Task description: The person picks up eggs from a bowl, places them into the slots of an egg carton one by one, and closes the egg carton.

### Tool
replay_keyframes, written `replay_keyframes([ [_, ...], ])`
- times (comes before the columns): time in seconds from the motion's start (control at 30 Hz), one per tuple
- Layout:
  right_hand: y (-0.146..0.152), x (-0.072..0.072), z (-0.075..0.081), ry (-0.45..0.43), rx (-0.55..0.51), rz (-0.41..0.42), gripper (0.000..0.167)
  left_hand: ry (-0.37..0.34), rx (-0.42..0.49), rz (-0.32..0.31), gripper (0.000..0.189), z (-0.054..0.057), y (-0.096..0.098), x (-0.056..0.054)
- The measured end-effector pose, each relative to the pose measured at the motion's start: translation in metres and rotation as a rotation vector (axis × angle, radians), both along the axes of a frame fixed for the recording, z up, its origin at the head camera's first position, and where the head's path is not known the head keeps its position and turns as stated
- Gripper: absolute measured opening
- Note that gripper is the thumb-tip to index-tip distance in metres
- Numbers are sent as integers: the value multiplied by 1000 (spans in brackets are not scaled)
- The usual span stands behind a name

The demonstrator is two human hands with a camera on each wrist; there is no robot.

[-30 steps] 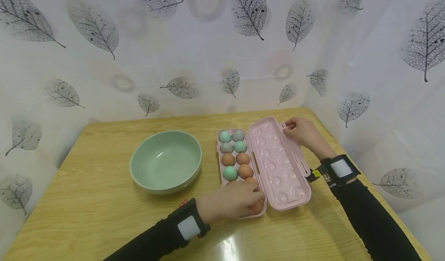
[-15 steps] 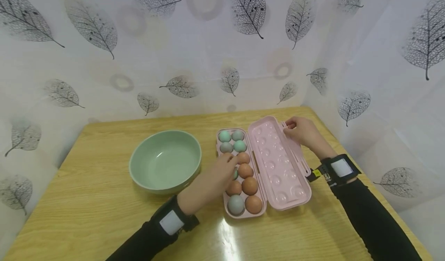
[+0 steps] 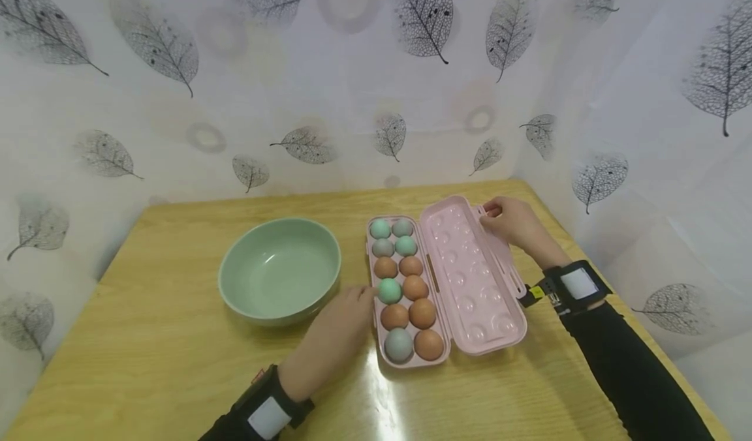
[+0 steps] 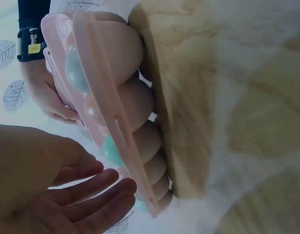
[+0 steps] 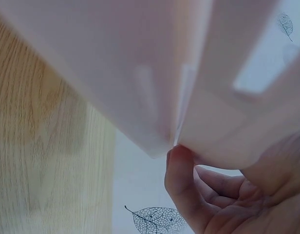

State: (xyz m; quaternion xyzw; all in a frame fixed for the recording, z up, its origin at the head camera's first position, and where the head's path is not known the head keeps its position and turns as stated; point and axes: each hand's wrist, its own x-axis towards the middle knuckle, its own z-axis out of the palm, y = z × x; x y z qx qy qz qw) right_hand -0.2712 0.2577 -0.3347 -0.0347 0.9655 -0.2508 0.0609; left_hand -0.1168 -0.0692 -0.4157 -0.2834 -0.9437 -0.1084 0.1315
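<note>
A pink egg carton [image 3: 444, 336] lies with its lid [image 3: 467, 278] folded back to the right. Its two rows hold several eggs: brown ones [image 3: 422, 313], green ones [image 3: 390, 291] and grey ones [image 3: 399, 345]. Beside the carton's left edge is my left hand [image 3: 341, 327], its fingers loosely bent and holding nothing; in the left wrist view the fingertips [image 4: 126, 185] come close to the carton's side, and I cannot tell whether they touch it. My right hand [image 3: 517, 226] pinches the lid's outer flap [image 3: 498, 255] near its far end.
A round green bowl [image 3: 279, 281] stands on the wooden table [image 3: 176, 336], left of the carton. A white cloth [image 3: 352, 69] printed with dark leaves hangs behind the table and at both sides.
My left hand has moved from the carton's near end, across the middle eggs, to the left edge. The eggs it covered now show. My right hand stays on the flap.
</note>
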Motion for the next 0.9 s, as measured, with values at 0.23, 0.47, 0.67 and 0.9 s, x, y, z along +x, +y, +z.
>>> replay_keyframes([
  [0.23,0,1,2,-2,-3,-7,47,-51,49,-48,23,-10,-4,6],
  [0.47,1,2,5,8,-21,36,50,-41,51,-18,24,-15,-4,9],
  [0.67,1,8,18,-72,-160,148,55,-62,77,-2,24,-16,-8,11],
  [0.9,-11,20,34,-103,-240,253,56,-119,87,2,29,-18,-13,13],
])
